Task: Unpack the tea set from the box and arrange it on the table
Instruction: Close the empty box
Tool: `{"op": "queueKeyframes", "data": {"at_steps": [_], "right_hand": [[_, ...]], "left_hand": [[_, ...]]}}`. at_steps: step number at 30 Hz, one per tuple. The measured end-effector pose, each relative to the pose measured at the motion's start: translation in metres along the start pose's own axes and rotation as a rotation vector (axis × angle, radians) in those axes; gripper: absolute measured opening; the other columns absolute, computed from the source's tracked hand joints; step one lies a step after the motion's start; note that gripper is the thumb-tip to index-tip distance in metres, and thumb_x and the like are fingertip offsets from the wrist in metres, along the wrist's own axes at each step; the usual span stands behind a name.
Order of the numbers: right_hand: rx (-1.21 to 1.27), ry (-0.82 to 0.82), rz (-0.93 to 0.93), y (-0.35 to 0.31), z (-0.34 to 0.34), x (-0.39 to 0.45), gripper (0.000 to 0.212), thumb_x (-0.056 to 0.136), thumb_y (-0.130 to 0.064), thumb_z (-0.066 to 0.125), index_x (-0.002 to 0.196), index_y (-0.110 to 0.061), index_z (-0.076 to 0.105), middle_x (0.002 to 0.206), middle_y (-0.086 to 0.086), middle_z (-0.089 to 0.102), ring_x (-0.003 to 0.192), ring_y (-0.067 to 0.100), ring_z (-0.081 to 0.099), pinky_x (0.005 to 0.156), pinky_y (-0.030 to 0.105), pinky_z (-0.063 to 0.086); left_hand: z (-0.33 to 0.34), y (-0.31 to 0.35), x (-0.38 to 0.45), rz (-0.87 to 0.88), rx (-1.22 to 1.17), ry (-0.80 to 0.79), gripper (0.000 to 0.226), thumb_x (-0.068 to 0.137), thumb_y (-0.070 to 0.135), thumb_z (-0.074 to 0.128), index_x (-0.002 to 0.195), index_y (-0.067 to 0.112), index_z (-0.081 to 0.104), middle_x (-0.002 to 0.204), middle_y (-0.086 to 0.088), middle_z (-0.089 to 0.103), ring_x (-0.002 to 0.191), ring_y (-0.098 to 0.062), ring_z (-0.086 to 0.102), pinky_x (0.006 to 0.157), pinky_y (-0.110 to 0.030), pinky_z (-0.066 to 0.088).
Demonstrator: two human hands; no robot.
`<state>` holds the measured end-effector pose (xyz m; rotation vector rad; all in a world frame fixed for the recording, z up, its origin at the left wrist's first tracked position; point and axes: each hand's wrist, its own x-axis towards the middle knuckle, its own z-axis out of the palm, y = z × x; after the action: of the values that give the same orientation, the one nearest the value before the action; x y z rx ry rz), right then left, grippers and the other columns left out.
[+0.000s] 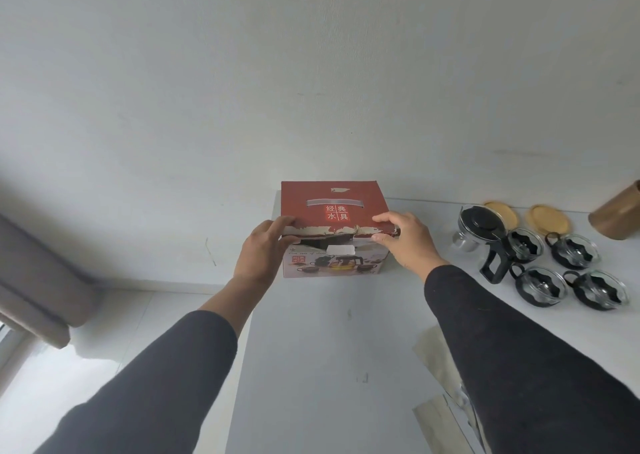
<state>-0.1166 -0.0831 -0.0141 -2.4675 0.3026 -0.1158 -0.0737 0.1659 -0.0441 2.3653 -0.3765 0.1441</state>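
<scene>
A: While I look down from the head camera, I see the red box (334,211) sitting at the far left corner of the white counter (329,349), against the wall, with its lid flap down and its torn front edge facing me.

B: Where are the hands?

A: My left hand (265,249) is at the box's near left corner, fingers (282,223) laid over the top edge and the thumb down the front face. My right hand (403,239) is at the near right corner, fingers curled over the lid's edge and the thumb pressed under it, so it pinches the flap. Both hands grip the box.

B: And the tea set?

A: I see it on the counter to the right of the box, apart from it. The glass teapot (481,230) with a black lid and black handle stands nearest the box. Just right of it are 4 glass cups (573,249) in black holders, set in 2 rows of 2. Behind them lie 2 round wooden coasters (547,219), near the wall. A brown cylinder (618,213) is at the far right edge. Some pale paper wrapping (440,415) lies on the near part of the counter, partly under my right sleeve.
</scene>
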Motion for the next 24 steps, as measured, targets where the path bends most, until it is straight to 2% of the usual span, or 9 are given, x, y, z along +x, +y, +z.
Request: {"op": "queueKeyframes", "data": {"at_steps": [7, 13, 16, 20, 24], "right_hand": [[0.005, 0.01, 0.008, 0.0, 0.006, -0.002, 0.036, 0.083, -0.019, 0.072, 0.118, -0.021, 0.063, 0.118, 0.005, 0.049, 0.096, 0.012, 0.045, 0.088, 0.019, 0.031], [-0.021, 0.034, 0.009, 0.006, 0.01, -0.004, 0.032, 0.084, -0.022, 0.071, 0.114, -0.016, 0.065, 0.122, 0.006, 0.043, 0.102, 0.014, 0.047, 0.091, 0.017, 0.031], [-0.069, 0.028, -0.018, 0.008, 0.01, -0.005, 0.033, 0.083, -0.027, 0.072, 0.113, -0.018, 0.065, 0.123, 0.005, 0.043, 0.111, 0.019, 0.048, 0.096, 0.022, 0.035], [-0.275, 0.023, -0.213, 0.003, 0.009, -0.008, 0.046, 0.07, -0.042, 0.079, 0.109, -0.022, 0.065, 0.132, 0.004, 0.044, 0.124, 0.023, 0.04, 0.103, 0.036, 0.034], [-0.348, 0.022, -0.393, -0.007, 0.019, -0.011, 0.049, 0.061, -0.033, 0.085, 0.102, -0.017, 0.064, 0.128, 0.009, 0.05, 0.117, 0.03, 0.049, 0.099, 0.041, 0.039]], "left_hand": [[0.008, -0.006, -0.005, -0.021, -0.098, 0.045, 0.026, 0.095, 0.022, 0.054, 0.12, 0.02, 0.063, 0.112, -0.006, 0.06, 0.099, -0.022, 0.058, 0.081, -0.02, 0.037], [0.018, 0.0, -0.009, -0.034, -0.114, 0.122, 0.02, 0.094, 0.02, 0.056, 0.109, 0.02, 0.07, 0.093, -0.004, 0.068, 0.096, -0.022, 0.054, 0.076, -0.023, 0.036], [0.021, 0.001, -0.008, -0.064, -0.121, 0.149, 0.017, 0.091, 0.017, 0.06, 0.103, 0.018, 0.072, 0.093, -0.005, 0.06, 0.093, -0.02, 0.052, 0.077, -0.024, 0.04], [0.023, 0.006, -0.011, -0.166, -0.219, 0.183, 0.013, 0.09, 0.019, 0.062, 0.1, 0.018, 0.069, 0.104, 0.0, 0.042, 0.092, -0.012, 0.046, 0.082, -0.027, 0.047], [0.025, 0.011, -0.009, -0.167, -0.242, 0.17, 0.022, 0.089, 0.02, 0.063, 0.112, 0.019, 0.063, 0.115, -0.002, 0.044, 0.1, -0.008, 0.045, 0.084, -0.019, 0.038]]}}
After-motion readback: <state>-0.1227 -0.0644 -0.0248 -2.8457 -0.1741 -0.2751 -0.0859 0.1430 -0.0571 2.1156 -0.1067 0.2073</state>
